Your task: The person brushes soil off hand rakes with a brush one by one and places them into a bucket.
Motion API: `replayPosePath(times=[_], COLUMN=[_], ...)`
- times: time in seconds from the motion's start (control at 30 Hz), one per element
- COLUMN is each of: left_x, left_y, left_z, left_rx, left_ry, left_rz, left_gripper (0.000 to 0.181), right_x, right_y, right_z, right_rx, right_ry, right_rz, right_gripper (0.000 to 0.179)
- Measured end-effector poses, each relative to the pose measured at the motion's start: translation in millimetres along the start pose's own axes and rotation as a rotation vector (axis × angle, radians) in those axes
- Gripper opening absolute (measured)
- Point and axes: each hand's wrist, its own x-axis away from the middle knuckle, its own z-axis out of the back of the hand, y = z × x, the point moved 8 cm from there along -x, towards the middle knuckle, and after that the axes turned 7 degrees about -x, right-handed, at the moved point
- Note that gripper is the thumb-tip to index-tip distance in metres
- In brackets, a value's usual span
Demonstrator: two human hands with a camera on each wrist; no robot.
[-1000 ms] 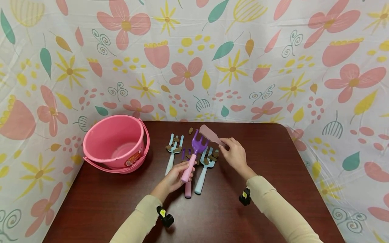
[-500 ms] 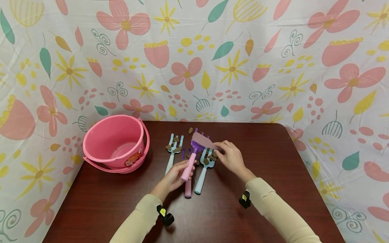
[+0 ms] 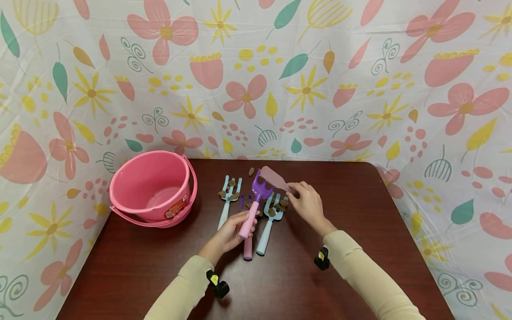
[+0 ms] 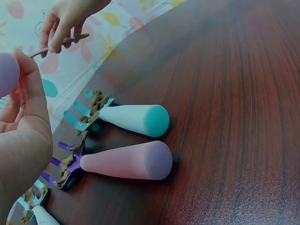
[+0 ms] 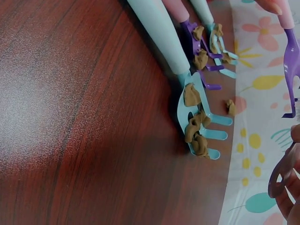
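My left hand (image 3: 232, 231) grips the pink handle of a purple toy hand fork (image 3: 262, 189), tines pointing away and held above the table. My right hand (image 3: 309, 204) pinches a dusty-pink flat brush (image 3: 275, 178) by its handle end. The brush head overlaps the fork's tines in the head view, and pale bristles (image 5: 297, 106) show at the tines in the right wrist view. Beneath lie a light-blue fork (image 3: 226, 209) at left, another pink-handled purple fork (image 4: 126, 161) in the middle and a light-blue fork (image 5: 161, 35) at right. Brown clay-like lumps (image 5: 192, 126) cling to these three.
A pink bucket (image 3: 150, 162) stands at the table's left, its handle folded down. One loose brown lump (image 3: 251, 171) lies near the back edge of the dark wooden table (image 3: 344, 284). A flower-printed cloth (image 3: 248, 133) hangs behind and at the sides.
The brush swept left and toward me over the purple fork's head, then returned right and away to the tines. My left hand keeps the fork nearly still.
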Motion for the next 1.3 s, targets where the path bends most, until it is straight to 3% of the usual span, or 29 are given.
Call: replayPosePath(times=[0.27, 0.63, 1.0, 1.3], left_x=[0.4, 1.5, 2.2, 1.1], left_y=[-0.3, -3.4, -0.6, -3.4], left_z=[3.2, 5.8, 7.2, 9.8], left_rx=[-0.022, -0.013, -0.036, -0.025], left_ry=[0.012, 0.030, 0.003, 0.031], left_rz=[0.007, 0.030, -0.017, 0.009], left_gripper=[0.048, 0.045, 0.048, 0.048], right_x=[-0.2, 2.6, 7.1, 5.6], right_y=[3.9, 10.0, 22.6, 11.0], right_z=[-1.3, 2.1, 9.4, 8.7], right_rx=[0.023, 0.049, 0.062, -0.008], right_ry=[0.000, 0.024, 0.026, 0.022], right_rz=[-0.023, -0.047, -0.121, -0.047], right_gripper=[0.028, 0.027, 0.026, 0.027])
